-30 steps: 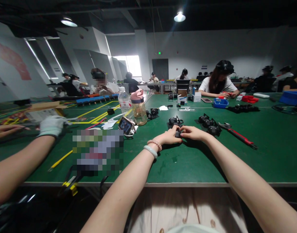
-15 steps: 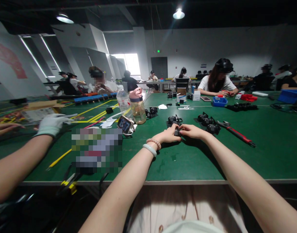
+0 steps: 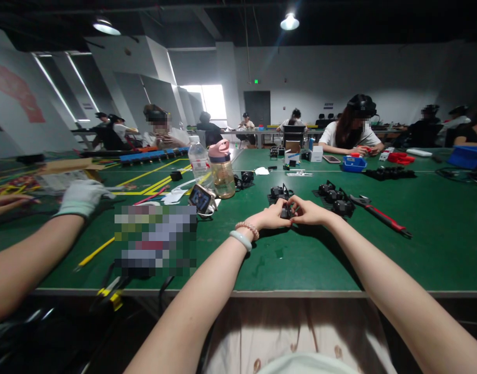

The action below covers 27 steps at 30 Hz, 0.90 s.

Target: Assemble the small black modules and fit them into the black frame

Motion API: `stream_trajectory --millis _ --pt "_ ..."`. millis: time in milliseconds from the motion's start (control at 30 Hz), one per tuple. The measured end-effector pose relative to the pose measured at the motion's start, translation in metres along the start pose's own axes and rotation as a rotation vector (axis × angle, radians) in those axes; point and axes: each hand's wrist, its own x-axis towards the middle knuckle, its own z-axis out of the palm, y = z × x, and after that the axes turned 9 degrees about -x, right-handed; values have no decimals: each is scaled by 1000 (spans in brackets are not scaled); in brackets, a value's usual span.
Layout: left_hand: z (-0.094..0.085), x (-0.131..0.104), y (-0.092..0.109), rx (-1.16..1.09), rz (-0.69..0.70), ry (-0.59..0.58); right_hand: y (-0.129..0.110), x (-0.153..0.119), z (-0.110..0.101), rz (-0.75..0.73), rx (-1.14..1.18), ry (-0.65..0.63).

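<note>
My left hand [image 3: 273, 215], with a bead bracelet and a pale bangle at its wrist, is closed on a small black blocky part [image 3: 286, 211] just above the green table. From the other side, my right hand [image 3: 309, 212] pinches the same part with bent fingers. Those fingers hide much of its shape. Right behind it lies a black assembly [image 3: 276, 193]; whether the two are joined I cannot tell. Farther right are more black blocky units [image 3: 335, 198] and an adjustable wrench [image 3: 384, 215] with a red and black handle.
A pink-lidded bottle [image 3: 223, 174], a clear bottle [image 3: 198, 158] and a small display [image 3: 201, 198] stand left. A co-worker's gloved hand [image 3: 80, 197] is over cable ties at far left. A blue tray [image 3: 354, 163] sits farther back, before another person.
My right fingers have bent and shifted slightly around the black part. My left hand stays nearly in place. The co-worker's gloved hand has moved a little.
</note>
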Motion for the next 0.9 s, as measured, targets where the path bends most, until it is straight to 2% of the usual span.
stream_trajectory --millis 233,900 --pt "1 1 -3 -18 33 11 1 1 2 -27 -7 13" --pt "2 4 -9 9 29 10 2 1 1 10 -9 11"
